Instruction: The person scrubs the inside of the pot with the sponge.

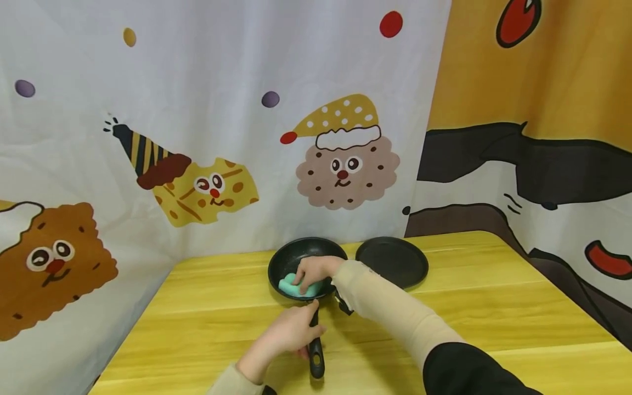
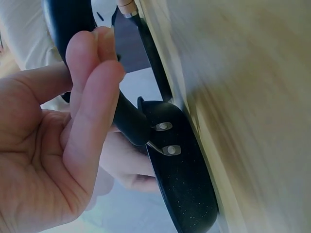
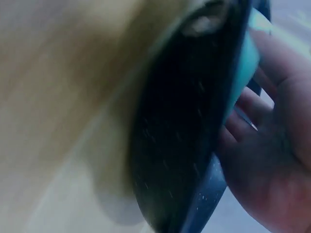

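A black frying pan [image 1: 301, 249] sits toward the back of the yellow wood-grain table, its handle [image 1: 316, 359] pointing at me. My left hand [image 1: 291, 329] grips that handle close to the pan; in the left wrist view the fingers [image 2: 95, 121] curl round it. Inside the pan, near its front edge, lies a turquoise sponge [image 1: 290, 287]. My right hand [image 1: 316, 269] holds the sponge from above against the pan floor. The right wrist view shows the sponge [image 3: 247, 63] partly hidden behind the pan's wall, with the right hand [image 3: 272, 131] reaching over the rim.
A flat round black pan [image 1: 392, 260] lies just right of the frying pan, partly behind my right sleeve [image 1: 395, 307]. A wooden handle end [image 2: 128, 8] shows in the left wrist view. A patterned curtain [image 1: 222, 109] hangs right behind the table.
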Demonstrator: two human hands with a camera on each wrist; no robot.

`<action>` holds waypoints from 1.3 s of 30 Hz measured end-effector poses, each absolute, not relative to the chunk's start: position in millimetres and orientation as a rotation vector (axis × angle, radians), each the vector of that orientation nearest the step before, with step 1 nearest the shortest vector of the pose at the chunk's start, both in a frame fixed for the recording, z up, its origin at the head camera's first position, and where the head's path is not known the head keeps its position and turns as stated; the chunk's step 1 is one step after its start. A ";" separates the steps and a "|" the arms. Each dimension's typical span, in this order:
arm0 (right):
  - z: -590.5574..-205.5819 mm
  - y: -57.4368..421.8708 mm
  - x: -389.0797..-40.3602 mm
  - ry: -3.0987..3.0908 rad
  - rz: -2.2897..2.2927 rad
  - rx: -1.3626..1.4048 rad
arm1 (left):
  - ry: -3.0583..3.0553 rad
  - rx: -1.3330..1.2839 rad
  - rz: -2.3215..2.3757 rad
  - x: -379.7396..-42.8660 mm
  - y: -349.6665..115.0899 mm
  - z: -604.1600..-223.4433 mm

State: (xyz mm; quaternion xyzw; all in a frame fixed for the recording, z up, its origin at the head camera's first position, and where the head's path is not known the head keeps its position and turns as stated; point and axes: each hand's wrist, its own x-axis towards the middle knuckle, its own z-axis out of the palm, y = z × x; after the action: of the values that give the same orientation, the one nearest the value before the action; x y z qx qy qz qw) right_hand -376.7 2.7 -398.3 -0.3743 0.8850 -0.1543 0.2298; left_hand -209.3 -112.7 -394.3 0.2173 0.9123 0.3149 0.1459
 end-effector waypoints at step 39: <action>-431.9 -18.5 -383.6 3.005 1.269 -0.657 | 2.847 0.613 0.657 -197.1 -100.6 -389.5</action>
State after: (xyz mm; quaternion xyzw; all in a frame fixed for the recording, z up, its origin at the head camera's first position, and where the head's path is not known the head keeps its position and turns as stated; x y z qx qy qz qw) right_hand -383.6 -18.5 -431.9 -0.1967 0.8992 0.3796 -0.0927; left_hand -197.1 -100.6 -389.5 0.2048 0.9507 0.2195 0.0779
